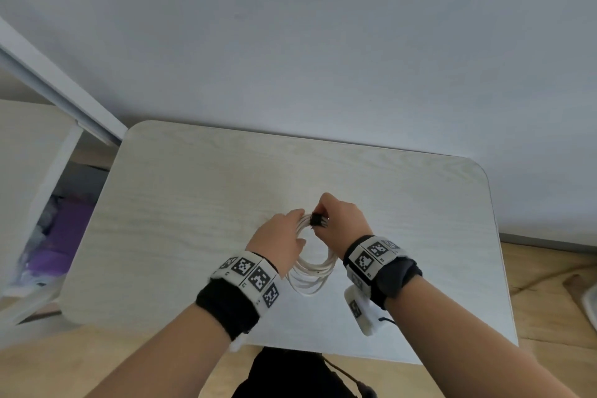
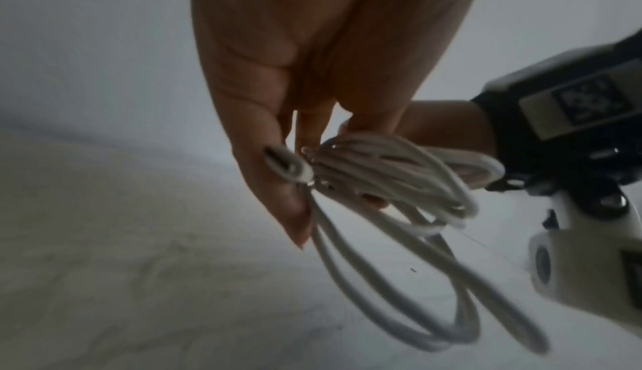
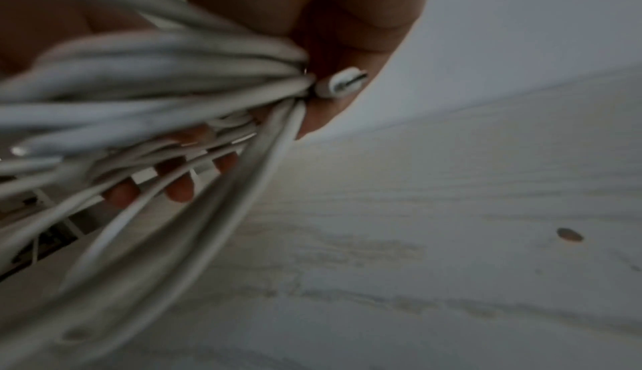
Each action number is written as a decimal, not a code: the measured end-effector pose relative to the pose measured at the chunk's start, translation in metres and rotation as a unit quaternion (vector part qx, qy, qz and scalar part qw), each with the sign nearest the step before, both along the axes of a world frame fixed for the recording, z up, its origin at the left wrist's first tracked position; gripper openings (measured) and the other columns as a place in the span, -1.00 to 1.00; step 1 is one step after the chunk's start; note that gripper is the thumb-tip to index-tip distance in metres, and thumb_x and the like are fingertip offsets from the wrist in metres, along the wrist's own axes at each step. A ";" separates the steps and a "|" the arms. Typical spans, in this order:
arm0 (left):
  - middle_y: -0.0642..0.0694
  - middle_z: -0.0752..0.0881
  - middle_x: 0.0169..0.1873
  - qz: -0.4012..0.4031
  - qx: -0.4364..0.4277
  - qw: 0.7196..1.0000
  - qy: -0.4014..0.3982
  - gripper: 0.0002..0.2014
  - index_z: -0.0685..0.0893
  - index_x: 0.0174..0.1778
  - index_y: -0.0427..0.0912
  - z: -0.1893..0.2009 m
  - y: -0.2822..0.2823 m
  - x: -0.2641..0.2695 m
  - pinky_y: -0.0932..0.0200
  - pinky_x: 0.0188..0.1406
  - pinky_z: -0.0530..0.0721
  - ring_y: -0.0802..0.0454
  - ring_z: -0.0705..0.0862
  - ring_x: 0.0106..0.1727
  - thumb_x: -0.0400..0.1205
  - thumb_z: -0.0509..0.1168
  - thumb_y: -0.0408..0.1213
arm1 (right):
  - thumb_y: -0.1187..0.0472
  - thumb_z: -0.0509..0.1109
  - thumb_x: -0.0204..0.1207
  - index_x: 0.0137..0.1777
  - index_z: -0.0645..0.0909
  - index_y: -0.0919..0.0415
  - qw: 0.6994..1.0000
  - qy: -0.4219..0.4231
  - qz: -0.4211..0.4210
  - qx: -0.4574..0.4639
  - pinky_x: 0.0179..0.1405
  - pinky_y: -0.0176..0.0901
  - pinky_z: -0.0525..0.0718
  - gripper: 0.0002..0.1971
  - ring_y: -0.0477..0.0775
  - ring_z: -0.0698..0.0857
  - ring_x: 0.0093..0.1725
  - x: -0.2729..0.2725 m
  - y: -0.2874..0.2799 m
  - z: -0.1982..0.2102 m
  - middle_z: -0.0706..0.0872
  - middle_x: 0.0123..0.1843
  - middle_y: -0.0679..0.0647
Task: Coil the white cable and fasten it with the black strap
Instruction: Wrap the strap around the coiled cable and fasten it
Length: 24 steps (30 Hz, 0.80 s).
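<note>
Two bare hands meet above the pale, wood-grain rectangular table [image 1: 200, 191] with rounded corners, which fills the middle of the head view in front of a plain grey-white wall [image 1: 323, 26]; a strip of light wooden floor [image 1: 549, 284] shows to your right and a white shelf unit [image 1: 35, 171] with purple items inside stands to your left. You hold the white round cable [image 1: 310, 271], already wound into a coil of several loops, up off the tabletop between your wrists, its lower loops hanging toward you. Your left hand [image 1: 277, 236] grips the coil's left side, fingers and thumb closed round the bunched strands; the left wrist view shows the thumb [image 2: 278, 183] lying against the gathered loops [image 2: 399, 172] and a white plug end [image 2: 288, 167] poking out beside it. Your right hand [image 1: 342, 220] is curled at the top of the coil and pinches the small black fabric strap [image 1: 317, 219] against the strands there. From the right wrist view the strands [image 3: 156, 73] converge at your fingers, with the plug end [image 3: 344, 82] jutting past them; the strap itself is hidden in that view. Both wrists wear black bands carrying white tags with square black-and-white markers [image 1: 250, 271].
</note>
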<state>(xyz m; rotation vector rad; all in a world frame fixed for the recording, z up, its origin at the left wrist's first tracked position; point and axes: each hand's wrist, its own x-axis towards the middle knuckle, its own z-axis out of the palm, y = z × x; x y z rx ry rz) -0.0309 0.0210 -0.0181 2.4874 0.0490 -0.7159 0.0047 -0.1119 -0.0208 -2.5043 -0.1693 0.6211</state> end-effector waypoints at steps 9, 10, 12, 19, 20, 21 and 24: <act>-0.23 0.64 0.04 0.023 0.049 0.998 -0.008 -0.83 0.41 0.17 -0.26 -0.040 -0.009 0.019 0.12 -0.20 0.51 -0.15 0.64 -0.04 0.70 0.07 -0.31 | 0.29 0.31 0.43 0.01 0.50 0.22 0.999 0.026 -0.028 -0.008 -0.16 -0.07 0.59 -0.83 0.23 0.65 -0.07 0.019 0.004 -0.037 0.73 -0.04 0.19; -0.23 0.62 0.06 0.018 0.052 0.998 -0.016 -0.82 0.41 0.19 -0.26 -0.043 -0.009 0.021 0.11 -0.18 0.52 -0.16 0.64 -0.03 0.71 0.05 -0.30 | 0.28 0.31 0.43 0.02 0.50 0.22 0.999 0.028 -0.036 -0.007 -0.15 -0.07 0.59 -0.83 0.23 0.65 -0.05 0.021 0.004 -0.039 0.72 -0.02 0.18; -0.23 0.59 0.08 0.016 0.052 0.998 -0.027 -0.79 0.41 0.22 -0.25 -0.049 -0.010 0.022 0.06 -0.11 0.57 -0.16 0.63 -0.03 0.71 0.02 -0.30 | 0.27 0.31 0.43 0.04 0.52 0.21 0.998 0.025 -0.048 -0.006 -0.13 -0.08 0.58 -0.81 0.23 0.65 -0.03 0.023 0.004 -0.045 0.72 0.00 0.17; -0.17 0.47 0.15 0.035 0.066 0.993 -0.090 -0.78 0.48 0.20 -0.22 -0.068 -0.006 0.019 0.07 -0.18 0.59 -0.12 0.59 -0.06 0.70 0.10 -0.22 | 0.34 0.36 0.37 -0.02 0.58 0.31 0.998 -0.032 -0.055 0.024 -0.08 -0.20 0.42 -0.82 0.23 0.56 0.04 0.024 0.004 -0.062 0.68 0.00 0.20; -0.16 0.47 0.13 0.029 0.088 0.990 -0.107 -0.77 0.51 0.17 -0.21 -0.069 -0.006 0.018 0.10 -0.22 0.56 -0.11 0.56 -0.03 0.69 0.13 -0.19 | 0.35 0.37 0.35 -0.05 0.59 0.32 0.997 -0.049 -0.056 0.026 -0.04 -0.21 0.40 -0.83 0.25 0.53 0.06 0.024 0.004 -0.065 0.67 0.00 0.21; -0.17 0.51 0.07 0.020 0.110 0.985 -0.129 -0.78 0.55 0.12 -0.21 -0.070 -0.005 0.018 0.10 -0.27 0.52 -0.12 0.54 -0.03 0.66 0.18 -0.17 | 0.36 0.39 0.32 -0.07 0.61 0.33 0.996 -0.062 -0.060 0.029 -0.01 -0.18 0.40 -0.83 0.26 0.51 0.06 0.024 0.004 -0.066 0.66 0.00 0.22; -0.17 0.61 -0.24 -0.007 0.164 0.969 -0.187 -0.81 0.66 -0.06 -0.19 -0.074 -0.004 0.018 0.03 -0.38 0.48 -0.15 0.58 -0.26 0.50 0.36 -0.16 | 0.31 0.44 0.32 -0.06 0.60 0.31 0.995 -0.073 -0.066 0.030 0.07 -0.02 0.50 -0.80 0.27 0.50 0.06 0.023 0.004 -0.070 0.62 0.03 0.21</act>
